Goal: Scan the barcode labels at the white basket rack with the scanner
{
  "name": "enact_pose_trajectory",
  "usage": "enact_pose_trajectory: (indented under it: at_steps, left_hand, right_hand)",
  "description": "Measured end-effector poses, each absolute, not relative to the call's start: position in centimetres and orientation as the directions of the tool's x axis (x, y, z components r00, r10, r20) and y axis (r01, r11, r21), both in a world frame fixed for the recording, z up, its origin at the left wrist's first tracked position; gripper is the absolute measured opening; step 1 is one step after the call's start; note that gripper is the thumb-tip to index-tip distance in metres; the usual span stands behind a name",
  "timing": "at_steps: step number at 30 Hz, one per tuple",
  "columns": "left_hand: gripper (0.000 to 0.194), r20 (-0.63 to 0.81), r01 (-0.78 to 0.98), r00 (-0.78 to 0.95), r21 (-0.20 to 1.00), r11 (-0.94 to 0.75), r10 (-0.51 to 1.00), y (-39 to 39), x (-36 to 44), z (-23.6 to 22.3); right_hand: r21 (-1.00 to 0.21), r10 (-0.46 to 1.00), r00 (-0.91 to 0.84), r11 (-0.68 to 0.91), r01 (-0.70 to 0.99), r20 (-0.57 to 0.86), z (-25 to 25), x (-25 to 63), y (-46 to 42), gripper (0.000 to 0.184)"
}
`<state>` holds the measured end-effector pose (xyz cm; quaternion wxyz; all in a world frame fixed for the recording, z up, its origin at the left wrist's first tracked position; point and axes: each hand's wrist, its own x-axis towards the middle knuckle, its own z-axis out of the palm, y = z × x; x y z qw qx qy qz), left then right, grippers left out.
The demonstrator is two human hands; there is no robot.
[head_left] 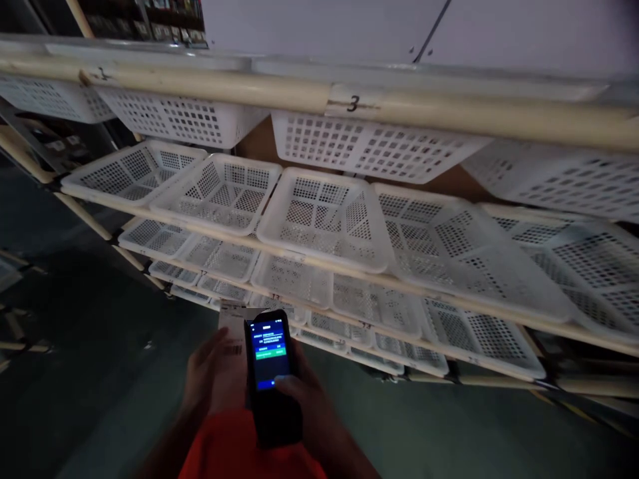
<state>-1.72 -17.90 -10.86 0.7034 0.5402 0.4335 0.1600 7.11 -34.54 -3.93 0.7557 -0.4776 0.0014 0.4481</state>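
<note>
My right hand (312,392) is wrapped round a black handheld scanner (274,416) with a lit screen. Its thumb lies on the lower part of the screen, which shows blue and green lines of text too small to read. To the left, my left hand (204,366) grips a pale paper sheet (229,379) by its left edge. A barcode label is printed on the sheet, and the scanner covers its right side. Both hands are close together, low in the view, in front of an orange-red garment (224,446).
A tiered rack of white perforated baskets (324,259) spans the view ahead. Its beige top rail (249,90) bears number labels, among them a 3 (353,103). A pale panel (319,33) rises behind. Dark green floor (424,426) lies below, with another rack's poles at the left.
</note>
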Motion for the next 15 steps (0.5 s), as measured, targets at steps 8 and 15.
enact_pose_trajectory:
  at_steps: [8,15]
  left_hand:
    - [0.046,-0.389,0.157,0.423,0.921,0.357,0.819,-17.9,-1.5,-9.5]
    - [0.034,-0.223,0.008,0.372,0.971,0.237,0.901,-18.6,-1.7,-8.3]
  right_hand:
    - [-0.733,0.666,0.611,0.141,-0.666,-0.428,-4.8,6.9,-35.0,0.067]
    - [-0.722,0.686,0.571,0.095,-0.685,-0.451,-5.0,7.2,-35.4,0.076]
